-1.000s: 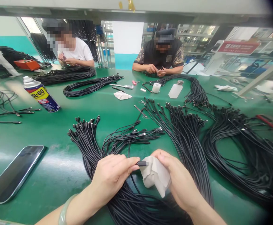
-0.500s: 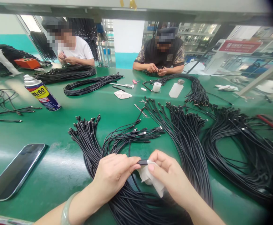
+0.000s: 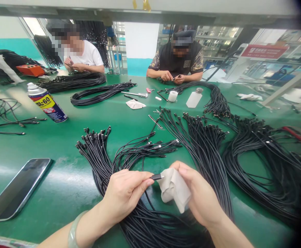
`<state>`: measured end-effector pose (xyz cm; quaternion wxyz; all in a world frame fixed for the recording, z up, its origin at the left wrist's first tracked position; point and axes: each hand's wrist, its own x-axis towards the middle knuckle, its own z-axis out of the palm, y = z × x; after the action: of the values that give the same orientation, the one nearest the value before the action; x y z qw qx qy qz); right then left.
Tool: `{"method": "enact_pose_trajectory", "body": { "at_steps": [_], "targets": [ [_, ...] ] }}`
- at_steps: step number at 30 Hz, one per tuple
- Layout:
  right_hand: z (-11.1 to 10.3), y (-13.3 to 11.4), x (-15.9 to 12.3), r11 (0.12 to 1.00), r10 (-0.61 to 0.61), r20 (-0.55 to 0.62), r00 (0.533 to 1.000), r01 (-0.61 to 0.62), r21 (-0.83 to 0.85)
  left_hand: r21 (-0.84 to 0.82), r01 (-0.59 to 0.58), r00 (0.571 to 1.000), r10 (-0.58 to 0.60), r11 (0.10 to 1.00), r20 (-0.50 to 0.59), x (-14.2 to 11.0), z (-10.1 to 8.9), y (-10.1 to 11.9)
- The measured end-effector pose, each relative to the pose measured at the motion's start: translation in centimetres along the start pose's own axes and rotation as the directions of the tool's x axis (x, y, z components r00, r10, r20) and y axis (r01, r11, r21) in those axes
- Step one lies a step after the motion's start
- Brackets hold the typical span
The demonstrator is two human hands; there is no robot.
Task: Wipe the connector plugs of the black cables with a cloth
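Between thumb and fingers, my left hand (image 3: 126,187) pinches a black cable by its plug (image 3: 157,177), whose metal tip points right. My right hand (image 3: 198,187) holds a crumpled white cloth or tissue (image 3: 174,189), which hangs right beside the metal tip; whether the two touch I cannot tell. Under my hands runs a thick bundle of black cables (image 3: 96,151), its plugs fanned out at the upper left. A smaller group of cable ends (image 3: 145,148) lies just beyond my hands, plugs toward the right.
More cable bundles (image 3: 207,151) lie on the right of the green table (image 3: 70,144). A phone (image 3: 18,189) and a spray can (image 3: 48,103) are on the left. A clear bottle (image 3: 194,98), a white roll (image 3: 172,96) and calipers (image 3: 137,94) stand farther back. Two people sit opposite.
My right hand has pulled slightly right with the cloth, turning so more of the cloth shows. The plug's metal tip, covered earlier, is now visible. My left hand has barely moved.
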<state>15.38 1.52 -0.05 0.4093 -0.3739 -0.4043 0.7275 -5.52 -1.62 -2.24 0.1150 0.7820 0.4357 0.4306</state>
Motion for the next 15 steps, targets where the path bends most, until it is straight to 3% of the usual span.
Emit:
{"method": "enact_pose_trajectory", "body": {
  "at_steps": [3,7,11,14,15],
  "targets": [
    [-0.1,0.0,-0.2,0.998,-0.029,0.035,0.999,0.027,0.051,-0.011,0.009,1.000,-0.009,1.000,0.010,0.0,-0.1,0.1],
    [-0.3,0.7,-0.6,0.960,-0.181,0.013,0.983,0.179,-0.213,-0.024,0.011,1.000,-0.011,1.000,-0.001,0.1,-0.1,0.3],
    [0.0,1.0,-0.5,0.741,-0.429,0.091,0.899,0.408,-0.534,-0.029,0.019,1.000,-0.019,0.999,-0.002,0.2,-0.2,0.5],
    [0.1,0.9,-0.4,0.535,-0.561,0.267,0.783,0.590,-0.605,-0.035,0.028,1.000,-0.028,0.999,0.011,0.1,-0.3,0.6],
    [0.1,0.9,-0.5,0.513,-0.571,0.292,0.767,0.611,-0.603,-0.038,0.035,0.999,-0.035,0.999,0.012,0.1,-0.3,0.7]
  ]
}}
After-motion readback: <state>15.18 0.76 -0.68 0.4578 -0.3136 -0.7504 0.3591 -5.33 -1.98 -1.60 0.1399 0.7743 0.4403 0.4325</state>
